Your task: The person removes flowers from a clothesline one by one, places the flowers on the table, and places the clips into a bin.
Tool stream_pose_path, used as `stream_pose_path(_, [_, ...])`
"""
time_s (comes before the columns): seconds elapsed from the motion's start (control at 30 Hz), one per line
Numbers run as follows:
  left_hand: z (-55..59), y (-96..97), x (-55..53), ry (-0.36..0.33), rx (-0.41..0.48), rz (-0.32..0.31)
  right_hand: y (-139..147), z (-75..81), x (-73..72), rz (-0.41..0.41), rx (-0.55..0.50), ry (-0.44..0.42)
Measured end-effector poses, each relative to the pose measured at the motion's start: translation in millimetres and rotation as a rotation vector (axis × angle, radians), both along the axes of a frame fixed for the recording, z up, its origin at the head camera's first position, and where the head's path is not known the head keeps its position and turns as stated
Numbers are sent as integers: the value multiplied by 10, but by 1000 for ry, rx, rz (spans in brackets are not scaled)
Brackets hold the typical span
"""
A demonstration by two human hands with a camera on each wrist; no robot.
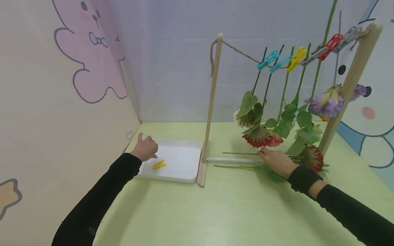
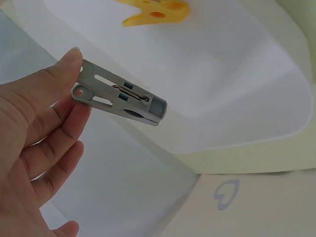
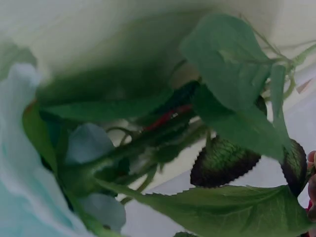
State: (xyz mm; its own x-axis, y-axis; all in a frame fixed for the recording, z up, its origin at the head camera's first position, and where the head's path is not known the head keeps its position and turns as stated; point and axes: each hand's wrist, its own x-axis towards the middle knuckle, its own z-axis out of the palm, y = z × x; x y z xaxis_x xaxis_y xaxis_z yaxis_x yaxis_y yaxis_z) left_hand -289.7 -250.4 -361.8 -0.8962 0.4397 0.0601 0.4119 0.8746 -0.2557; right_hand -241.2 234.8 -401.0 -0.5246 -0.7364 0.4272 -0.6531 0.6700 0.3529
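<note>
My left hand [image 1: 145,148] is over the left part of a white tray [image 1: 181,160]. In the left wrist view it pinches a grey clothespin [image 2: 121,94] by its handle ends, the clip's jaws pointing away. A yellow clothespin [image 1: 159,164] lies in the tray. Beneath the hanging flowers, my right hand [image 1: 277,162] pinches the thin dark stem of a red flower [image 1: 313,158], whose bloom faces right. Another green-stemmed flower [image 1: 234,166] lies just in front on the table. Green leaves [image 3: 227,207] and a pale blue bloom [image 3: 24,148] fill most of the right wrist view.
A wooden rack with a left post [image 1: 213,99] and right post [image 1: 351,85] carries a twine line [image 1: 240,51]. Several flowers hang upside down from it, held by blue, yellow, grey and red clothespins [image 1: 330,47]. A white bar [image 1: 231,160] joins the posts low down.
</note>
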Motion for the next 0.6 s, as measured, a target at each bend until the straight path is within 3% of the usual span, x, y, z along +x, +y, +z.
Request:
stream_pose_path(0.13, [-186,-125,-86,-17,-2,58,-14,-68,-8,-28,58,22])
stream_pose_path(0.27, [-345,-182,-155,-34,13,100,-32,-172,-62,-9,78,182])
stream_pose_path(0.33, [-400,-187,-182,-51,15,118,-34,-214,-80,-2,66,222])
stream_pose_path(0.4, [-425,-180,-190,-70,16,137,-36,-228,-75,-4,58,184])
stream_pose_path(0.6, [-469,-161,-207,-85,-10,193,-58,-201,-29,-39,77,-69])
